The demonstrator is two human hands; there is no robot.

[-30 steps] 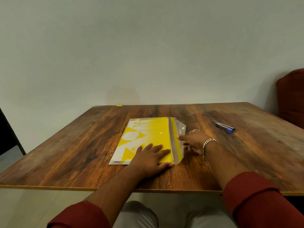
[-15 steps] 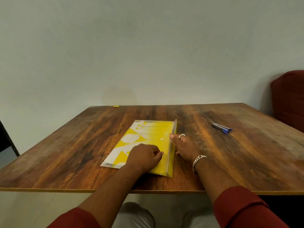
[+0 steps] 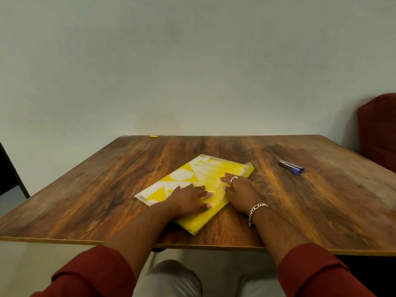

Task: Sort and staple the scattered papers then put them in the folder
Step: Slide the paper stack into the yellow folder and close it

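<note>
A yellow and white plastic folder lies flat on the wooden table, turned at an angle, with its flap folded over the top. Printed paper shows through its far half. My left hand rests palm down on the near part of the folder, fingers spread. My right hand, with a ring and a chain bracelet, presses flat on the folder's right side over the flap. A blue and silver stapler lies on the table to the right, apart from both hands.
A small yellow bit sits at the table's far edge by the wall. A dark red chair back stands at the right. A dark frame stands at the far left. The table's near edge runs just above my lap.
The folder's flap went from lying open to standing up to folded flat over the folder. My right hand moved onto it. The folder turned and slid toward me.
</note>
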